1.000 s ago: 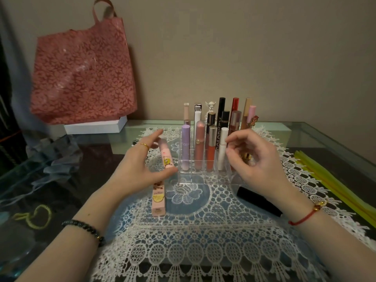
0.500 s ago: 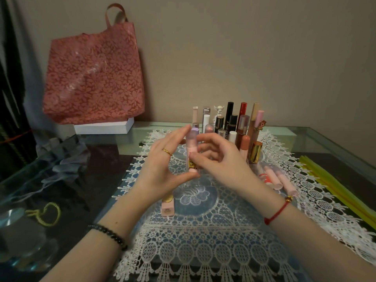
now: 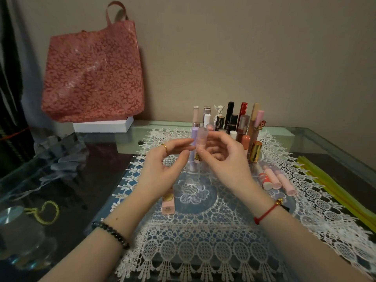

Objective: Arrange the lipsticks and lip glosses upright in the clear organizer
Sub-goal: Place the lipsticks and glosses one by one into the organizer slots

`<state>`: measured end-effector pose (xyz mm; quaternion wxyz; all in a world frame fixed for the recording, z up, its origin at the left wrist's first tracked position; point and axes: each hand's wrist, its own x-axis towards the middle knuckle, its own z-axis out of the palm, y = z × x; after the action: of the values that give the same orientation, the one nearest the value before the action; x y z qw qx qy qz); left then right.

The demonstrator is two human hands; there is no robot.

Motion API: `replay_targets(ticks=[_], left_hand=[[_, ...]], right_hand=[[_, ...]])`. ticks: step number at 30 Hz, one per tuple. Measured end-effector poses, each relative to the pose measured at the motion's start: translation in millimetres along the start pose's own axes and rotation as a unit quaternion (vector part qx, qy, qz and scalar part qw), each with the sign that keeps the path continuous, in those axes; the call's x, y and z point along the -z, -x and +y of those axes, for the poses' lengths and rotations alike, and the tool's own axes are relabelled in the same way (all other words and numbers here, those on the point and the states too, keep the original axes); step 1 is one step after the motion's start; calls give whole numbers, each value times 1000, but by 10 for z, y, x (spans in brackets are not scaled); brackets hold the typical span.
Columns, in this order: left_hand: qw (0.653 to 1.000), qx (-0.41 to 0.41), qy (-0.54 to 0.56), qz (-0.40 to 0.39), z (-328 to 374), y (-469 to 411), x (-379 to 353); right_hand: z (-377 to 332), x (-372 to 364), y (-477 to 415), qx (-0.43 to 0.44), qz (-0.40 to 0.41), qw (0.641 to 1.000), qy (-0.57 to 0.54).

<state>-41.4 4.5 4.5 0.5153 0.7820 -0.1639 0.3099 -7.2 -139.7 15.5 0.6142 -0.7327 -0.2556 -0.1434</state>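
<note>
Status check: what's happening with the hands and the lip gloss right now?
Right hand pinching pink lip gloss upright at clear organizer. Left hand free beside it. Loose tubes lying on lace mat, none blocking.

place: probably a home | cues: glass table, lace runner, red tote bag

Plain beige wall behind a glass table — white lace runner across it, dim light

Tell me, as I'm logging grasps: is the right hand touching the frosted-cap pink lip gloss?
Touching. The head view shows the right hand pinching the pink lip gloss below its frosted cap, holding it upright.
</note>
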Motion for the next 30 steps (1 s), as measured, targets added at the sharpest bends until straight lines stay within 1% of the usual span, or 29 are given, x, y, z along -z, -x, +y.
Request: replay_targets(ticks=[3,6,12,16,19,25,30], left_hand=[[999,38,11,-23,-36,1,-31],[998,57,11,-35,-68,-8,-42],[995,98,17,-20,-102,1,-35],[994,113,-1,-12,-115,5,-26],[991,135,-15,-13,-137,2,-24],[987,156,-29,-12,-136,1,-36],[987,157,-37,-7,-118,9,-46]], right_hand=[[51,5,26,-10,1,1000,-3],[83,-11,44,-18,0,1000,3],[129,-68,61,-26,3,999,29],[172,-84,69,-21,-6,997,75],[200,-82,78,-20,-10,996,89],[215,-74,99,-11,-21,992,128],[211,-83,106,-4,-26,989,148]])
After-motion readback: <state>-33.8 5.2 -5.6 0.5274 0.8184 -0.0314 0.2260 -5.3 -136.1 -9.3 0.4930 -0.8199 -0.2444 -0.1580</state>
